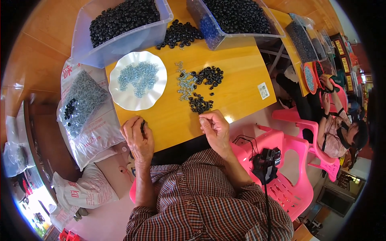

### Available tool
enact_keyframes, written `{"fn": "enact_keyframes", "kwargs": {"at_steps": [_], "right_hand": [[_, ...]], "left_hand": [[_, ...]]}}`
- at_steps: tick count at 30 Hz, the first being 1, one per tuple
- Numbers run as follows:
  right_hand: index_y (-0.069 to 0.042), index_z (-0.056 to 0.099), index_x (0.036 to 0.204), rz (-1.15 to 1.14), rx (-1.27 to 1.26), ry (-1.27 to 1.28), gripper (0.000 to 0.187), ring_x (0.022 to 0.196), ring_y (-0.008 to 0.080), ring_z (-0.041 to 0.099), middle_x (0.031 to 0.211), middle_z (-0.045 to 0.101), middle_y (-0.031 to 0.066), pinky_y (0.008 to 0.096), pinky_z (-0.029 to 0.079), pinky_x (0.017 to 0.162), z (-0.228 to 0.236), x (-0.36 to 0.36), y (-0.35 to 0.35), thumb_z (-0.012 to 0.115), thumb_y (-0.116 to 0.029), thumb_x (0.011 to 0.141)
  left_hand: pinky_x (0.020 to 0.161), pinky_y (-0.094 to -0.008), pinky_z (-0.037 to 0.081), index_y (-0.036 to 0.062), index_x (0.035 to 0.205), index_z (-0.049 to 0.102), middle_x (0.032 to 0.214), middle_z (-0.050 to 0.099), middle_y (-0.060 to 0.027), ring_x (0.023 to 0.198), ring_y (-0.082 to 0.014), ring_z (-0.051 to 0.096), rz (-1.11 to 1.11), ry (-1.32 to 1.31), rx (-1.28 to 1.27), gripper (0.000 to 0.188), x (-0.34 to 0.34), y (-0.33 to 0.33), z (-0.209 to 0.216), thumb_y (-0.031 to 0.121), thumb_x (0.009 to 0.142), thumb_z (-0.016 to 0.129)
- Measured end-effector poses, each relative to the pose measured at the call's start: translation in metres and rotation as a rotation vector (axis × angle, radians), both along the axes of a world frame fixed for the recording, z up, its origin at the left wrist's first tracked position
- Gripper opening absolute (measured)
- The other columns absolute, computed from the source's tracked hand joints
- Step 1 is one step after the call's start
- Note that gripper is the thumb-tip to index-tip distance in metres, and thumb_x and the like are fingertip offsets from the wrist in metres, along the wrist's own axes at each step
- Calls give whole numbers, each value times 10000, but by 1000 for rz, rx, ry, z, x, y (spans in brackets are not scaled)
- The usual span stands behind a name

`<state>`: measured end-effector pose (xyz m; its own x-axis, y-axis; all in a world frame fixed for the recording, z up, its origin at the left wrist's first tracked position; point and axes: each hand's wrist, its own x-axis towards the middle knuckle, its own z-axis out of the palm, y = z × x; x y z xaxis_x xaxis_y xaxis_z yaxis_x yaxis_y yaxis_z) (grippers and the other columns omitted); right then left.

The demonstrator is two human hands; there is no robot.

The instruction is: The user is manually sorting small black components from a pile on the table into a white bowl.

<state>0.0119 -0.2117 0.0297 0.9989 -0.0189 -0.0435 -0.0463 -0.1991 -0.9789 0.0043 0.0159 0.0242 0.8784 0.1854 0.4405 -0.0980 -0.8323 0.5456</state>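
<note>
My left hand (pixel 138 137) rests at the table's near left edge, its fingers curled round a small black ringed part (pixel 142 126) partly hidden by them. My right hand (pixel 216 127) is pinched just above the near edge; anything between its fingertips is too small to make out. Right by those fingertips lies a loose pile of black ringed parts (pixel 200 103), and beyond it a second pile of the same parts (pixel 210 76). To their left, small clear pieces (pixel 186 86) are scattered. A white scalloped plate (pixel 117 97) holds many bluish clear pieces (pixel 138 77).
Two clear bins (pixel 120 41) (pixel 251 36) of black parts stand at the table's far side, with spilled black parts (pixel 181 34) between them. A plastic bag of clear pieces (pixel 85 98) lies on sacks at left. Pink chairs (pixel 295 176) and a seated person (pixel 335 134) are at right.
</note>
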Motion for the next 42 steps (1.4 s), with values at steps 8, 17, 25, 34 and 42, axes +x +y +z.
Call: {"fn": "enact_keyframes", "kwargs": {"at_steps": [8,17,25,34,42], "right_hand": [[18,601,959,-141,-43,-55,94,622,53,535,791,547,7,190,467,563,-6,13,-17,583,-54,901],[14,612,922,-199,-110,-82,58,649,74,518,821,524,31,201,428,555,0,21,-12,604,-2,867],[-11,614,963,75,-278,-344,172,674,182,554,884,561,103,252,453,563,24,32,45,621,57,805],[-108,583,1112,283,-711,-576,507,941,278,495,1054,511,84,397,353,799,22,73,91,587,83,642],[-118,590,1148,289,-893,-614,581,1179,314,400,1235,442,112,541,250,988,12,93,109,655,60,599]], "left_hand": [[847,-415,425,-11,951,578,1031,529,-143,972,-330,490,-4,11,36,320,1,0,4,-95,643,603],[812,-419,422,7,939,573,1011,519,-136,935,-336,480,-1,-17,-7,313,4,1,5,-82,640,601],[801,-417,427,15,944,575,1014,517,-130,937,-335,485,7,-26,-18,324,3,2,6,-53,634,637],[797,-407,438,17,920,592,1010,538,-141,941,-327,502,9,-48,-60,285,1,7,5,-62,651,646],[785,-411,442,20,897,599,1003,531,-134,929,-329,503,8,-58,-87,280,1,11,3,-53,633,658]]}}
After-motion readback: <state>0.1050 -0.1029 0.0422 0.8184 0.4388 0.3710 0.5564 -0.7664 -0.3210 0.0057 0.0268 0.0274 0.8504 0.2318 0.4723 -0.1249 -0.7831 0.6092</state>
